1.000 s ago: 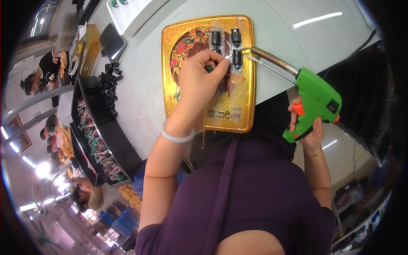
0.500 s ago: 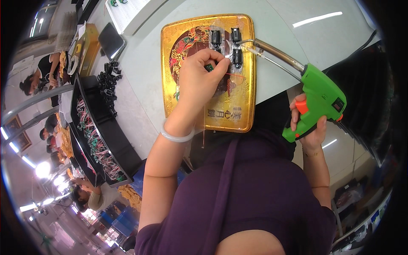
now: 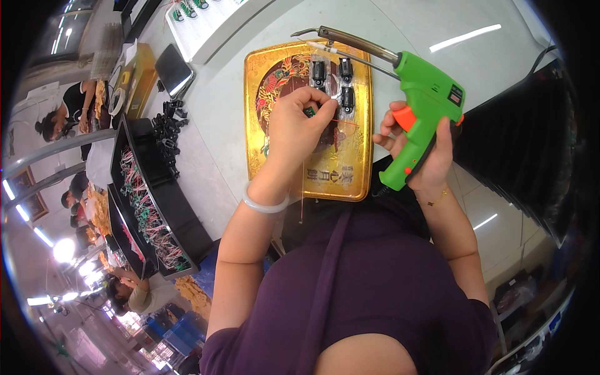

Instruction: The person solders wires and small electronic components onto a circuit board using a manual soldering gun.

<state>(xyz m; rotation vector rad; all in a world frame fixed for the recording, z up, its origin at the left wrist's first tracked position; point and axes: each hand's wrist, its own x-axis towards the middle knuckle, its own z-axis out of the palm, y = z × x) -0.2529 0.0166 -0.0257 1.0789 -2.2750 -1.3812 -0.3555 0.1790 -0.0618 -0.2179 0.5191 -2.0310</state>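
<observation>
Small green component with thin red wire (image 3: 309, 112): being pinched between fingertips of left hand (image 3: 299, 125), hovering over gold rectangular metal tray with red ornament (image 3: 262, 94). Three small black oblong parts (image 3: 331, 78): lying on tray just beyond fingers. Bright green pistol-shaped soldering gun with orange trigger and long metal tip (image 3: 422, 103): being gripped by right hand (image 3: 425, 156), tip reaching past tray's far edge. Black bins of wired parts (image 3: 147, 206): sitting well left on white table (image 3: 219, 144).

Green soldering gun (image 3: 420, 94) raised, tip over gold tray (image 3: 359, 181).
</observation>
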